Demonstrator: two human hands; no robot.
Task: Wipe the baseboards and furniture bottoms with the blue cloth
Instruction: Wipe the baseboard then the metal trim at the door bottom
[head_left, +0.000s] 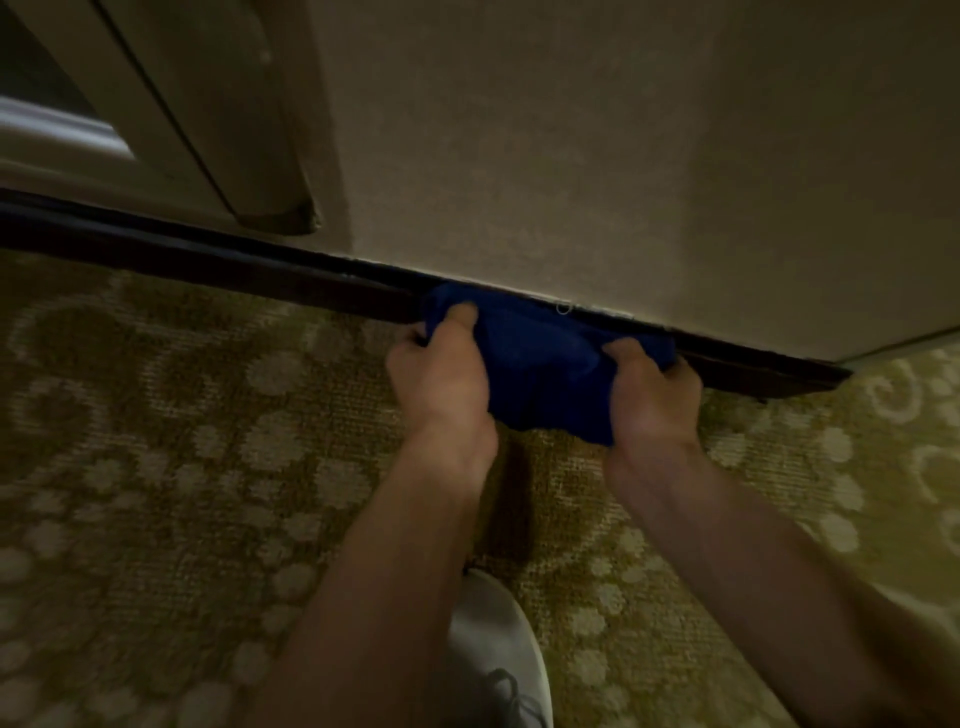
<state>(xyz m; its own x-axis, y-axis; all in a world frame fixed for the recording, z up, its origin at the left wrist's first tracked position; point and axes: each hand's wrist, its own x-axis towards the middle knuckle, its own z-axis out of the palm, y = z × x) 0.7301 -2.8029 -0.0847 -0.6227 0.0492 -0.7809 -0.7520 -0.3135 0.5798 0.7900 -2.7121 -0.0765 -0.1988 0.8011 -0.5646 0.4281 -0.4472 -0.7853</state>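
1. Wall (623, 156): pale, textured, meeting the floor at the trim.
2. Carpet (182, 467): patterned, olive and cream.
3. Baseboard (234, 265): dark strip running along the wall foot toward a corner at right.
4. Blue cloth (535, 364): bunched, pressed on the baseboard's top edge and face.
5. Left hand (441, 374): fingers clamped on the cloth's left end.
6. Right hand (654, 389): fingers clamped on its right end.
7. Advice: keep even pressure, slide along the strip, cover top ledge and face together.
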